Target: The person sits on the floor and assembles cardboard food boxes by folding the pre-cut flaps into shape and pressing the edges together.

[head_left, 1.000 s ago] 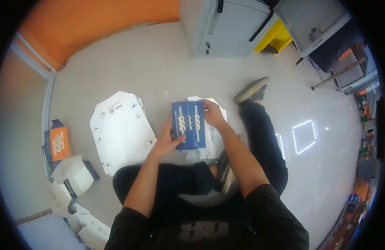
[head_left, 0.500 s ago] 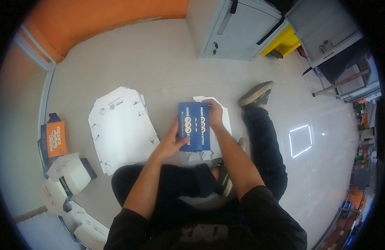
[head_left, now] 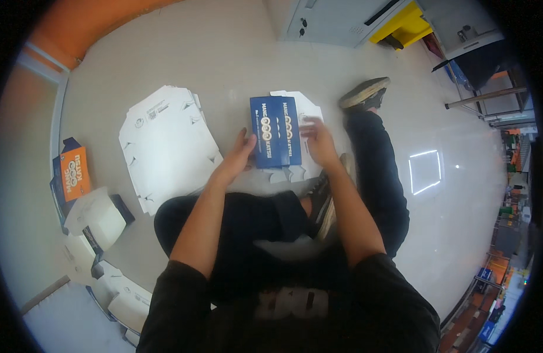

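Note:
A flat folded blue carton (head_left: pixel 274 132) with white print and round pictures lies in front of me, over white die-cut cardboard sheets (head_left: pixel 309 109). Two panels of its blue face meet along a lengthwise seam. My left hand (head_left: pixel 233 159) is at the carton's left edge, thumb and fingers apart and not wrapped around it. At the opposite edge is my right hand (head_left: pixel 321 144), its fingers loosely bent and spread, the tips at or just beside the carton. Motion blurs these fingertips slightly.
A stack of white cardboard blanks (head_left: pixel 165 144) lies to the left. Beyond it are an orange folded carton (head_left: pixel 75 173) and several white folded cartons (head_left: pixel 95 220). My outstretched shoe (head_left: pixel 365 94) lies right of the sheets. A grey cabinet (head_left: pixel 336 23) and yellow bin (head_left: pixel 409 26) stand ahead.
The view has tilted, so everything sits higher. My left hand has loosened from the carton's face to its left edge. My right hand has slid down from its upper right corner.

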Demonstrator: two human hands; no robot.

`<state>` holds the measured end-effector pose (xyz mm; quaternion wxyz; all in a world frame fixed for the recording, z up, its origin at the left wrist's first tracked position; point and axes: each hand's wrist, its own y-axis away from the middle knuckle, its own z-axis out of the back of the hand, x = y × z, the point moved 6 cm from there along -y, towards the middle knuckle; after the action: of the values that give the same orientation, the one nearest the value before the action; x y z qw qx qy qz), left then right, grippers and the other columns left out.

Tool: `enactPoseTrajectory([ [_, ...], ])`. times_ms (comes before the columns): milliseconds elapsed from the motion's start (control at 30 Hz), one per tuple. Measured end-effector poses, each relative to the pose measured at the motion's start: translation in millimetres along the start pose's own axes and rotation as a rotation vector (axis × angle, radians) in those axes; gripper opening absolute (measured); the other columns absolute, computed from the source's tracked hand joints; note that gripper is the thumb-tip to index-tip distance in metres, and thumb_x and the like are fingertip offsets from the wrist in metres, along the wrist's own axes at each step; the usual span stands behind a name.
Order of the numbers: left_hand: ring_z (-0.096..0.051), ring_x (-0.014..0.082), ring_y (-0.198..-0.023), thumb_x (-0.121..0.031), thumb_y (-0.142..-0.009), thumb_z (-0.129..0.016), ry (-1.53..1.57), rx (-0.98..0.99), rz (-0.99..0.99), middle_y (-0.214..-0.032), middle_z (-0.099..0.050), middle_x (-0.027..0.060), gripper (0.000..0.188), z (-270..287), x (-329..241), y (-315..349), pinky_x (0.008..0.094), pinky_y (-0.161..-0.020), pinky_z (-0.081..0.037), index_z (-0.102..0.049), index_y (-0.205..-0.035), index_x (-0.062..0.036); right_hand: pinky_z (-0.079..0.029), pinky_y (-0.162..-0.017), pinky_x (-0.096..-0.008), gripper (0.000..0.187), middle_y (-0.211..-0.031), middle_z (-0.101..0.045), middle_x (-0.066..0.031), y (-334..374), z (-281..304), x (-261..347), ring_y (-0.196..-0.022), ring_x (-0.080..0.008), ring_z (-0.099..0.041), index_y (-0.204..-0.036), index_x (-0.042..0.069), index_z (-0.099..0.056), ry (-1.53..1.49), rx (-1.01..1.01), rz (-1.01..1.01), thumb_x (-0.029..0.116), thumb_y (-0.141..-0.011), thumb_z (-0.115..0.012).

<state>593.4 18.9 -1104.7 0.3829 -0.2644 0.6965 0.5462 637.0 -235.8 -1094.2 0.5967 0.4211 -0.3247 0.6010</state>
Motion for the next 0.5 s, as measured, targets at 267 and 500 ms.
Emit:
enactPoseTrajectory([
  [267,-0.049,0.0375,-0.136,-0.075,-0.102,-0.033,0.248,0.227,0.162,-0.163,-0.032,0.016,0.087,-1,14,0,0.0526,-0.105,-0.048,-0.019,-0.165,-0.0173,-0.047,-0.108,-0.0376,0.058,-0.128,-0.068,-0.0186,57,-36,42,-0.121,-0.0255,-0.064,-0.135,-0.004,-0.059,-0.182,0.417,0.018,-0.015,-0.081,-0.042],
  [500,-0.057,0.0274,-0.119,-0.071,-0.102,-0.038,0.367,0.215,-0.314,-0.152,-0.043,0.0135,0.084,0,-36,35,0.0392,-0.092,-0.05,-0.025,-0.164,-0.0144,-0.051,-0.103,-0.0344,0.051,-0.126,-0.069,-0.0128,28,-4,104,-0.117,-0.0189,-0.064,-0.139,-0.003,-0.055,-0.353,0.363,0.045,-0.01,-0.09,-0.048],
])
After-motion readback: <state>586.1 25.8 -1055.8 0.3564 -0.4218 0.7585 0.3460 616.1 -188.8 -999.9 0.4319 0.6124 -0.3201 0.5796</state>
